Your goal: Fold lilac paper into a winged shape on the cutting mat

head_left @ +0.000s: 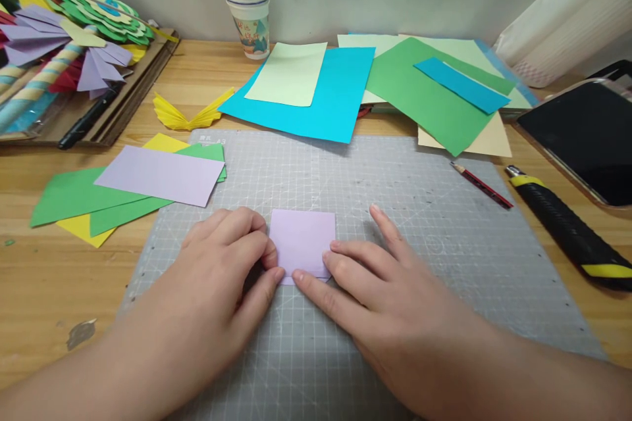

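A small piece of purple paper [303,240] lies on a grey cutting mat [395,184] in front of me, folded over so that a narrow strip shows along its near edge. My left hand [230,266] is closed at the paper's left edge, thumb and fingertips gripping the near left corner. My right hand [375,283] is open, its fingers spread. Its thumb presses on the near edge while two fingertips touch the right edge. To the left, a longer purple strip [160,174] rests on green strips [74,194] and yellow paper [93,230].
A pencil [481,185] and a black-and-yellow utility knife [567,230] lie at right, near a phone [587,138]. Blue paper [340,92] and green paper [419,95] are behind the mat. Paper cups [251,26], a yellow pleated paper [190,115] and a craft-filled cardboard box [133,92] stand farther back.
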The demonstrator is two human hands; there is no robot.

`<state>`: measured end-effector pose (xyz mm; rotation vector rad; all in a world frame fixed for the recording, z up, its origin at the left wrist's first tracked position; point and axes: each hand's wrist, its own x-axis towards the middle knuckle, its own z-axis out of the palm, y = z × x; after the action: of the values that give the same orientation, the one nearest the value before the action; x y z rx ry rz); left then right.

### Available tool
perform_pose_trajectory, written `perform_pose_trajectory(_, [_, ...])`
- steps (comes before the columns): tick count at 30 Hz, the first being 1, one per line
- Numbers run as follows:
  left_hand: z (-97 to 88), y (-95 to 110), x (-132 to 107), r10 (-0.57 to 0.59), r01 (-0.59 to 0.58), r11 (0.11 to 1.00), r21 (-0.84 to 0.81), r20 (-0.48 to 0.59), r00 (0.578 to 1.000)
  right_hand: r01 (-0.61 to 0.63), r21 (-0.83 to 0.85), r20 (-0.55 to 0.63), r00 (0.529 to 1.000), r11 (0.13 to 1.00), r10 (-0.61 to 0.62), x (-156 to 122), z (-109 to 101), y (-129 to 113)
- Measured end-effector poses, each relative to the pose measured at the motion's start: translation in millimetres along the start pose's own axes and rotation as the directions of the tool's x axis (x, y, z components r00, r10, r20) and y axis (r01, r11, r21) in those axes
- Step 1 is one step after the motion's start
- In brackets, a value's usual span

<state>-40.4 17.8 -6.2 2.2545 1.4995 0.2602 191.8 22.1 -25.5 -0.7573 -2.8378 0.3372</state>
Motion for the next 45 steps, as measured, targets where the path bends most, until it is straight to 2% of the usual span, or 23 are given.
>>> perform_pose_trajectory(8, [1.8,1.0,0.7,0.013,-0.014,1.000,-0.026,-0.032,0.999,-0.002,-0.011,0.009,1.000,1.000,0.002,-0.1,1.7,-1.3])
perform_pose_trajectory(15, [0.9,0.5,2.5,-0.006,0.006,1.000,-0.028,-0.005,1.000,-0.004,-0.019,-0.007,1.000,1.000,0.004,-0.3,1.9,-2.0])
perform_pose_trajectory(24, [-0.6,-3.8,0.6,-0.047,0.046,0.984,-0.170,-0.004,0.999,0.011,-0.038,-0.020,1.000,0.999,-0.011,-2.6,3.0,-0.2])
perform_pose_trajectory(30, [1.9,-5.7,1.2,-0.041,0.039,0.999,-0.039,-0.051,0.998,0.000,-0.034,0.000,1.000,0.999,0.000,-3.3,4.2,-0.2])
perform_pose_trajectory(37, [0.7,-3.4,0.7,-0.031,0.030,0.999,-0.040,-0.021,0.999,0.006,-0.036,-0.008,1.000,0.999,-0.007,-2.7,3.1,-0.6])
perform_pose_trajectory(45, [2.2,-4.5,-0.1,-0.063,0.067,0.996,0.065,-0.061,0.996,0.003,-0.022,0.008,1.000,1.000,-0.003,-2.7,3.5,-0.2])
